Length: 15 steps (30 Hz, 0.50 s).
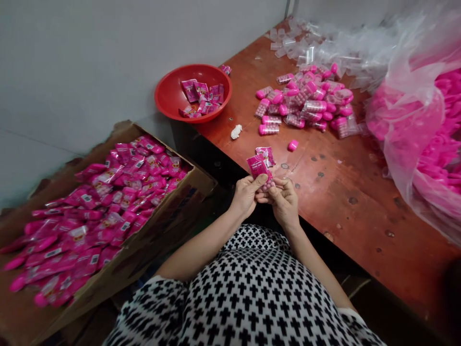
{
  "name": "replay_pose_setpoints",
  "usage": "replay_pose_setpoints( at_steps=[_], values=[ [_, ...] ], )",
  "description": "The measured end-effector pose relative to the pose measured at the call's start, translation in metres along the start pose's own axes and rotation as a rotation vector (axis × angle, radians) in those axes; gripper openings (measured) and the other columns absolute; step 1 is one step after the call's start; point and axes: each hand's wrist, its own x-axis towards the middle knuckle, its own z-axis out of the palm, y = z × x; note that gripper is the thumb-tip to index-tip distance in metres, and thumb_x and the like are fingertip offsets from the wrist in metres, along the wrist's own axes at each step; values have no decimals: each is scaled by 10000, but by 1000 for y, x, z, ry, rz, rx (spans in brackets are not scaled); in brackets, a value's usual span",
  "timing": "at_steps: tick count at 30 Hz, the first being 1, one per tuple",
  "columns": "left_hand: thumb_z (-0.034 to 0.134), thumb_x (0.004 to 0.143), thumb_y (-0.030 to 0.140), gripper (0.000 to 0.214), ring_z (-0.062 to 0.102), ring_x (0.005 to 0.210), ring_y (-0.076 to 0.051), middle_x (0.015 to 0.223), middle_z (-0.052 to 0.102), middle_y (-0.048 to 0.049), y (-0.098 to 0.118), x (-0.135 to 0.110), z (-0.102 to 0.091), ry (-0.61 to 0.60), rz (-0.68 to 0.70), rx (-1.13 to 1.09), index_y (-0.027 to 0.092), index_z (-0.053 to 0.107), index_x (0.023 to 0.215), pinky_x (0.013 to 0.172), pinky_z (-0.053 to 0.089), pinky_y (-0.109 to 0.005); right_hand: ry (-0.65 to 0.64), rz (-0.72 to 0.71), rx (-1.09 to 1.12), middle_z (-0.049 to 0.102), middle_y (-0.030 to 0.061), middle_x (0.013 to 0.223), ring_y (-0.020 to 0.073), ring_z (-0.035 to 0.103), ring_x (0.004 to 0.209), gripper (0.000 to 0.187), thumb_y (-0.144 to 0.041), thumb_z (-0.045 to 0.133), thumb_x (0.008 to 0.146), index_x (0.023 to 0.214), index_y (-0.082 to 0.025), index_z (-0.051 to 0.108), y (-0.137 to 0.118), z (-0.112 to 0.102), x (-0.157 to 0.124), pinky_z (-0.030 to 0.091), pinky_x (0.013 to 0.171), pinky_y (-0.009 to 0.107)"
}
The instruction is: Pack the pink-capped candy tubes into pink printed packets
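My left hand (pixel 248 193) is closed, its thumb pressed on a printed pink packet (pixel 258 166) that points up and away from me. Just below the packet, small pink balls (pixel 268 184) show in what looks like a clear tube, partly covered by fingers. My right hand (pixel 285 199) is closed round the near end of it, touching my left fingers. Beyond the held packet, a second printed packet (pixel 267 154) lies at the table edge. A loose pink cap (pixel 293 144) rests on the wood to the right.
A red bowl (pixel 169 108) holds several pink packets. Capped tubes of pink balls (pixel 306 103) are heaped on the wooden table (pixel 345 197), with empty clear tubes (pixel 288 42) behind. A plastic bag of pink pieces (pixel 406 115) stands right. A cardboard box (pixel 158 216) of filled pink bags sits left.
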Motion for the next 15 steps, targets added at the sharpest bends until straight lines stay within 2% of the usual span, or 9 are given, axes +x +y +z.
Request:
replay_pose_setpoints(
  at_steps=[5,12,15],
  values=[
    [839,522,375,355,491,469,-51,556,588,-17,2,-4,1,-27,49,41,94,638,601,408,357,-161,9,12,22,677,-54,666,149,696,568,394,-381,775,669,913,-234,503,-2,5,1,607,510,282],
    [762,596,527,434,545,510,-82,605,629,-31,6,-9,7,1,153,-49,127,605,651,478,432,-195,49,-76,-69,699,-30,745,134,696,591,300,-315,715,752,953,-221,514,-6,12,-5,615,553,288],
    [791,564,502,430,540,499,-82,578,620,-28,6,-9,6,-2,147,-47,118,617,646,466,430,-190,28,-80,-62,697,-35,718,138,696,579,288,-313,709,758,941,-221,506,-6,13,-7,612,540,285]
  ],
)
